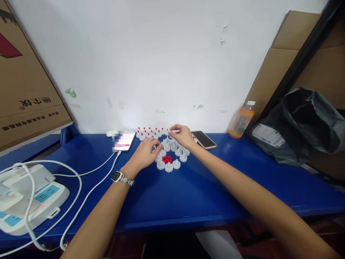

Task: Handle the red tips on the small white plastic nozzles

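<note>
Both hands out over a blue table (pixel 205 187), close to the far wall. Left hand (pixel 145 154), with a watch (pixel 117 176) on the wrist, lying palm down on the near-left side of a cluster of small white caps (pixel 172 153); fingers curled together on the caps there, though cannot tell if one cap is really pinched between them. Right hand (pixel 182 135) just beyond and to the right of the left one, raised a little, thumb and forefinger closed on one white piece at the fingertips. White caps round and low, each with a small knob on top, standing tightly side by side in a rough ring just in front of both hands. Inside this ring, right below the right hand, a little heap of tiny red pieces (pixel 167 159). Behind the left hand, along the wall, a row of caps with red tips (pixel 149 132) already on them. Left of the left hand, a lit phone (pixel 124 141) with a white cable (pixel 88 190); right of the right hand, a dark phone (pixel 204 139), and further right an orange bottle (pixel 242 120).
</note>
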Available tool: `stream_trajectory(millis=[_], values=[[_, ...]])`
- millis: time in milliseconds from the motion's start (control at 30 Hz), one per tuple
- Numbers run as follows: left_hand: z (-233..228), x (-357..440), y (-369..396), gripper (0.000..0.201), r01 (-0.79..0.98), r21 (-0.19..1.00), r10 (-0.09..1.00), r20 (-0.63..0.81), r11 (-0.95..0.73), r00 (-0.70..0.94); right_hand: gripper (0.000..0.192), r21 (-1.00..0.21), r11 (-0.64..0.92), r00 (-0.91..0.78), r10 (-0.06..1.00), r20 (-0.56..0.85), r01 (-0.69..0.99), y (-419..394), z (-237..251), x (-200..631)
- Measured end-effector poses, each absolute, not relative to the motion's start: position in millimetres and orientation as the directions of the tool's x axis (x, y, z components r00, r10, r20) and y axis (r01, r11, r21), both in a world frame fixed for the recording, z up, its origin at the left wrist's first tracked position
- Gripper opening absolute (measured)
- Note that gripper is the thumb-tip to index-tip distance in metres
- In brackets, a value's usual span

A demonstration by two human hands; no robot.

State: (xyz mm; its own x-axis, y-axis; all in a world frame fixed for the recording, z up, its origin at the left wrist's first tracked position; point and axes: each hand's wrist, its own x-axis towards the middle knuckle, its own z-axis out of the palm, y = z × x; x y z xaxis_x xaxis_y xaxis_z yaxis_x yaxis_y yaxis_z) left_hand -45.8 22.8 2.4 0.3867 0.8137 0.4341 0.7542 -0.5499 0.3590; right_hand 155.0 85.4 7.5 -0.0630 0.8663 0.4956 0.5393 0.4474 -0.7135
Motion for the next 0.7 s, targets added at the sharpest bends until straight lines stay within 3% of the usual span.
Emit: stream_trajectory(millis=[100,367,533,700], values=[[5.0,-54.4,23.0,0.027,0.773,0.361,0.828,0.433,-0.522,0.356,0.017,-0.556,0.429,-0.11,0.85,0.515,0.712,105.1,9.0,135.5],[-2.2,-60.0,25.0,0.017,0.697,0.515,0.866,0.304,-0.5,0.397,0.017,-0.275,0.417,-0.349,0.9,0.262,0.866,131.6,8.1,109.2],[-1.2,-67.7,28.8,0.019,0.719,0.503,0.874,0.344,-0.481,0.343,0.013,-0.228,0.405,-0.362,0.909,0.205,0.886,136.0,8.0,110.8],[-3.6,-84.0,35.5,0.016,0.818,0.466,0.92,0.347,-0.336,0.181,0.022,-0.218,0.474,-0.409,0.868,0.283,0.853,123.6,9.2,101.4]])
